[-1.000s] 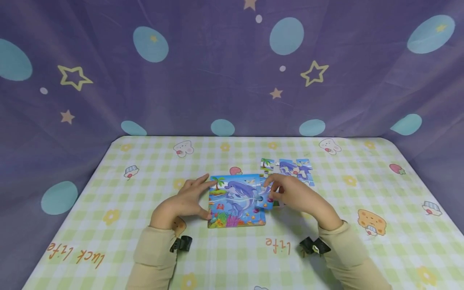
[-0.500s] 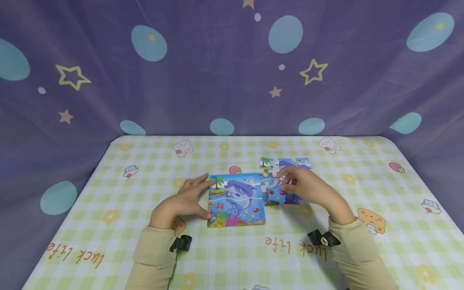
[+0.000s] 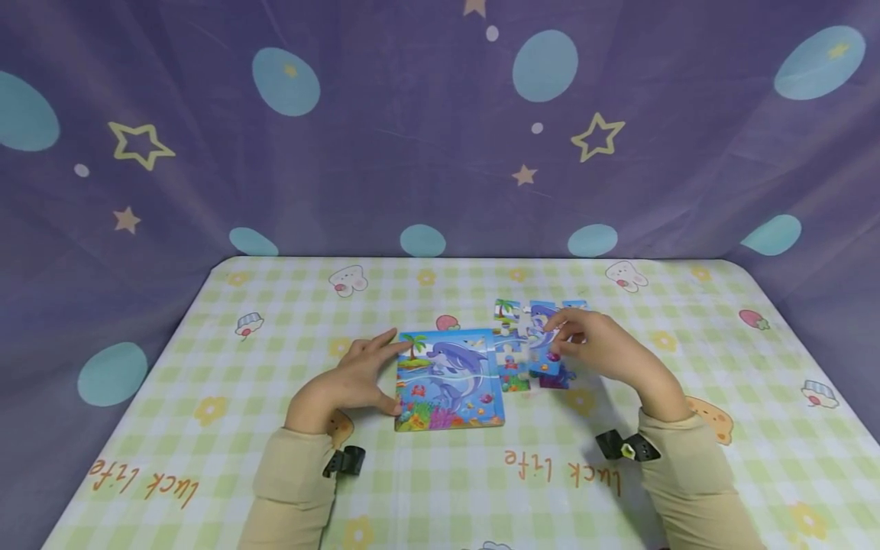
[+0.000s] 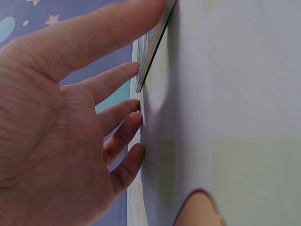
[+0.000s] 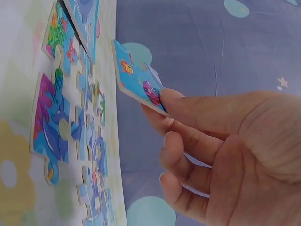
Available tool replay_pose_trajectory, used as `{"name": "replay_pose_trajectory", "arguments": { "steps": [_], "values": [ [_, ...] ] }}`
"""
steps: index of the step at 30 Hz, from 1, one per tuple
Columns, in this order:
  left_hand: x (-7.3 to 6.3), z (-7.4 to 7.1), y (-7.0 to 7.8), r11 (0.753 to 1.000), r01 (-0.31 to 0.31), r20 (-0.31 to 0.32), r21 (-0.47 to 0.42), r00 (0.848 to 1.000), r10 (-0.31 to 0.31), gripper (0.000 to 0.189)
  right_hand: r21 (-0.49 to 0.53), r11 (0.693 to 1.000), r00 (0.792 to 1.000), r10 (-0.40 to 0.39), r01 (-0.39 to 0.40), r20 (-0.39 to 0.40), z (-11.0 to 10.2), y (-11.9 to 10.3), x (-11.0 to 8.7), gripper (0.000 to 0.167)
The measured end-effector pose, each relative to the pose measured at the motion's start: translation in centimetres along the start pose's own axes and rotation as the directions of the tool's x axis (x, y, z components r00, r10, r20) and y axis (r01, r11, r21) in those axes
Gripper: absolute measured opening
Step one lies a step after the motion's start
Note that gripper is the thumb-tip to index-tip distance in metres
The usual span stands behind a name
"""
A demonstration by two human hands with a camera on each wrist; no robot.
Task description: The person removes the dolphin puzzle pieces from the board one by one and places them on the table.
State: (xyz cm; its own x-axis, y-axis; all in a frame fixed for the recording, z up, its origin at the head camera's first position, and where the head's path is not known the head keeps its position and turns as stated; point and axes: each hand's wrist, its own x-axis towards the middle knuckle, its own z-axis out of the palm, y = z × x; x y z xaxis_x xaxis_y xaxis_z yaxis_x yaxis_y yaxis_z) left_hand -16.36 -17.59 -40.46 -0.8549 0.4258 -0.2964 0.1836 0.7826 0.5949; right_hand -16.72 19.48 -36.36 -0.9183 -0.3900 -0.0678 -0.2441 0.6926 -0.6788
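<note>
A square dolphin picture board [image 3: 447, 380] lies on the table. At its left side is my left hand [image 3: 344, 382], fingers spread, with the thumb and index fingertip touching the edge. My right hand [image 3: 608, 351] pinches a blue jigsaw puzzle piece [image 5: 134, 77] between thumb and fingers. That piece shows an orange fish and a striped pink fish, and it is held tilted above the table in the right wrist view. Below and around it lie several loose puzzle pieces [image 5: 51, 117], partly fitted together beside the board's right edge. My right hand hides some of them in the head view.
The table [image 3: 440, 496] has a green-and-white checked cloth with printed cartoons. A purple curtain [image 3: 385, 176] with stars and blue ovals hangs behind it. A black wrist camera [image 3: 344, 461] is worn on the left sleeve, and another camera [image 3: 627, 445] on the right.
My right hand has carried the pinched puzzle piece rightward, from over the board's right edge to above the loose pieces. My left hand has stayed at the board's left side.
</note>
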Motion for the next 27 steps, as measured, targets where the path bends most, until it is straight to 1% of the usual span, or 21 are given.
{"name": "replay_pose_trajectory", "arguments": {
  "steps": [5,11,16,20,27],
  "values": [
    [-0.1,0.0,0.1,1.000,-0.001,0.000,0.000,1.000,0.001,0.099,0.010,1.000,1.000,-0.017,0.017,-0.009,-0.6,0.7,-0.2,0.019],
    [0.0,0.0,0.0,1.000,-0.004,-0.001,0.007,1.000,0.004,0.099,0.020,1.000,1.000,-0.011,0.012,-0.008,-1.5,1.9,-0.5,0.017],
    [0.1,0.1,0.0,1.000,-0.008,-0.005,0.011,1.000,0.008,0.099,0.029,1.000,1.000,0.012,-0.012,-0.003,-2.2,3.0,-0.7,0.015],
    [0.0,0.1,0.0,1.000,-0.010,-0.003,0.015,1.000,0.010,0.098,0.029,0.999,1.000,0.023,-0.024,0.021,-2.5,3.6,-0.9,0.014],
    [0.0,0.1,0.1,1.000,-0.011,-0.008,0.027,1.000,0.012,0.097,0.019,1.000,0.994,0.020,-0.023,0.110,-2.5,4.4,-1.0,0.018]
  ]
}}
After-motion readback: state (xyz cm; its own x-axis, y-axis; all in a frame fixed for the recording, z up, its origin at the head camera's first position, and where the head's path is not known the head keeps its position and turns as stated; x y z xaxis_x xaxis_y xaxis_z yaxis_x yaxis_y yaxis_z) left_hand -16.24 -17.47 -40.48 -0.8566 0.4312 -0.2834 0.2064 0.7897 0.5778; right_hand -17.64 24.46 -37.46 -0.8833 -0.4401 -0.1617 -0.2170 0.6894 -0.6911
